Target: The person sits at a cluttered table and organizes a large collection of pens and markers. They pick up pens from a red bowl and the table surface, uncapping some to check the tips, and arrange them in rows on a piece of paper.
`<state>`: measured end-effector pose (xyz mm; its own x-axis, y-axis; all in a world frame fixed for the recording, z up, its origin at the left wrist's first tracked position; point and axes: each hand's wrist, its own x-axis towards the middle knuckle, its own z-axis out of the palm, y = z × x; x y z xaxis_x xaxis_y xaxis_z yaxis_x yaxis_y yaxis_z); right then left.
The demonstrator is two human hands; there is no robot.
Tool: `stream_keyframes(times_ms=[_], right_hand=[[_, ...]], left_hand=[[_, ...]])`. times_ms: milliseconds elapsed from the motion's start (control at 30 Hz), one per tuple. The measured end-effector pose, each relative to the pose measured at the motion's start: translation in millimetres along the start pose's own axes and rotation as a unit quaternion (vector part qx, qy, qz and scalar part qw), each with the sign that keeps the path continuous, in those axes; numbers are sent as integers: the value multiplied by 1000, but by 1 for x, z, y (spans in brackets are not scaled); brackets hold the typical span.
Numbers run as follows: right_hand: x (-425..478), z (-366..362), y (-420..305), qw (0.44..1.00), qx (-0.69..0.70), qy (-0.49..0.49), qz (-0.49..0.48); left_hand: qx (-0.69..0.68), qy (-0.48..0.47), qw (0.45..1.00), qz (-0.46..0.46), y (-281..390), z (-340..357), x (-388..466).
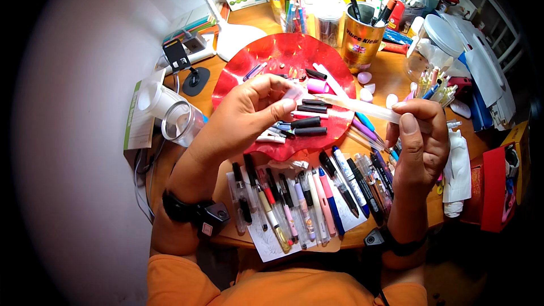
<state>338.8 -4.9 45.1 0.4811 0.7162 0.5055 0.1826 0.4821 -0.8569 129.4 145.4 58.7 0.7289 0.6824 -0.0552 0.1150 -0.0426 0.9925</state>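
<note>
Between the thumb and fingers of my left hand [250, 114] is a small translucent pen cap [294, 92]. My right hand [418, 144] grips a whitish translucent pen [361, 106], its tip pointing left at the cap, a small gap apart. Both are held above a red wavy-edged tray [250, 57]. On the tray lie several black pen caps [308, 122], a purple cap [317, 85] and a white pen [329, 80]. Below the tray, a row of pens, among them a pink one [326, 193], rests on scribbled white paper [265, 248].
A gold can [363, 44] of markers stands behind the tray, beside a lidded clear jar [328, 21]. At left are a white lamp base [240, 36], a phone stand [187, 68] and an open clear jar [182, 123]. Tissues [457, 174] and a red box [488, 191] sit at right.
</note>
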Motion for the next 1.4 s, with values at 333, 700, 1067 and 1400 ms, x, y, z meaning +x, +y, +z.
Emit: stream_keyframes(times_ms=[333,700,1067,1400], right_hand=[[-7,2,0,997,2,-62,-48],[-6,3,2,997,37,-51,-48],[-1,3,6,988,138,-55,47],[1,7,6,989,131,-23,65]], left_hand=[[-300,23,952,-60,8,27,-13],[-303,44,949,-73,12,42,-17],[-283,34,958,30,2,45,-19],[-166,85,975,123,15,25,-16]])
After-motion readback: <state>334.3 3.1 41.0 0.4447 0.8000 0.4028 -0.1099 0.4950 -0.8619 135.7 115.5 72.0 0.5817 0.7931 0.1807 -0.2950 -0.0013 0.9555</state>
